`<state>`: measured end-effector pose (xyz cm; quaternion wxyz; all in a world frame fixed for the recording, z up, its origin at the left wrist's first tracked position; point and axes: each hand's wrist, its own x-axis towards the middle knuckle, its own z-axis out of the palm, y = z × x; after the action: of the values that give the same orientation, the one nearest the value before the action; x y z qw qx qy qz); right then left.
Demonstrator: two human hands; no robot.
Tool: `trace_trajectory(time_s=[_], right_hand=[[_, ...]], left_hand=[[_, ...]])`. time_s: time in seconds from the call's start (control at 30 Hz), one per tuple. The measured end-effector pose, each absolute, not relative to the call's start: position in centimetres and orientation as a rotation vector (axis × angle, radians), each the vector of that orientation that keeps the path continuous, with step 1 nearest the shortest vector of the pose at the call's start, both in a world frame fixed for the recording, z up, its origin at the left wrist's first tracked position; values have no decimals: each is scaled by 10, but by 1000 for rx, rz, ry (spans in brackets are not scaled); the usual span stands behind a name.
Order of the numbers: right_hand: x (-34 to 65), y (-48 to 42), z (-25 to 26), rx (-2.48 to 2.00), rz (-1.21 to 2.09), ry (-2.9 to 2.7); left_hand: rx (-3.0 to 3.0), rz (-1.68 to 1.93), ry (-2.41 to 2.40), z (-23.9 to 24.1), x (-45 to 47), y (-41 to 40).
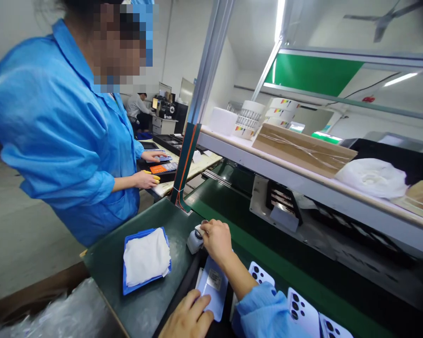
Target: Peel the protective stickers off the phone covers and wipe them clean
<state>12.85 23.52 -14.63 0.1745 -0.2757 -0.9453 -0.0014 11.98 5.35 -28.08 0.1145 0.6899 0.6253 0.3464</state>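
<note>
Blue-smocked co-worker (pixel 74 126) far left. Blue tray (pixel 129 289) of white cloths (pixel 146 257) on green bench (pixel 141 312). Left hand (pixel 189 315): grip spread, fingers on near end of lavender smartphone (pixel 216 292), label showing. Small bottle (pixel 194 243) just past its far end. Right hand (pixel 216 238): grip drawn together at bottle top, can't tell pinching what. Three phones (pixel 305 313) right, lenses up.

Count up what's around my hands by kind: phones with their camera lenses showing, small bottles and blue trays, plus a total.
Phones with camera lenses showing: 3
Small bottle: 1
Blue tray: 1
Total: 5
</note>
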Motion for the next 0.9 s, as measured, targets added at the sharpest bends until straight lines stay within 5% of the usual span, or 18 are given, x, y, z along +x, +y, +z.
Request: trace_trajectory(time_s=[0.3, 0.53, 0.9], right_hand=[[138, 242, -135, -765, 20, -2681], [221, 240, -154, -603, 190, -2554], [226, 239, -180, -398, 25, -2671]], left_hand=[[1858, 676, 1653, -228, 116, 56], [2238, 869, 1851, -238, 121, 48], [2697, 817, 2282, -235, 122, 51]])
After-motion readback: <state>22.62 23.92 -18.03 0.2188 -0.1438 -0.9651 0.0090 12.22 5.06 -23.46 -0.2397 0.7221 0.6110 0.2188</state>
